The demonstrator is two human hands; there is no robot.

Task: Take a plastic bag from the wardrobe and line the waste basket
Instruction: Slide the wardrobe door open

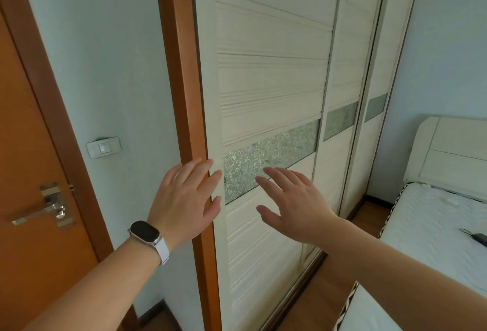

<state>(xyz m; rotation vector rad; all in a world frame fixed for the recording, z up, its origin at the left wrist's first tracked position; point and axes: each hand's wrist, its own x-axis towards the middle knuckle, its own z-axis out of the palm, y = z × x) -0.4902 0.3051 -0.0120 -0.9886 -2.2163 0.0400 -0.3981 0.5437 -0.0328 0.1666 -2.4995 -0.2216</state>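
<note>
A cream wardrobe with sliding doors fills the middle of the view, and all its doors are closed. Each door carries a band of frosted patterned glass. My left hand, with a watch on its wrist, is spread flat at the left edge of the nearest door, fingers over the door's frame. My right hand is open with fingers apart in front of the same door, just below the glass band. Neither hand holds anything. No plastic bag and no waste basket are in view.
An orange wardrobe frame post runs beside the door. Left of it are a pale wall with a light switch and an orange room door with a metal handle. A bed with a white headboard stands at the right, a small dark device lying on it.
</note>
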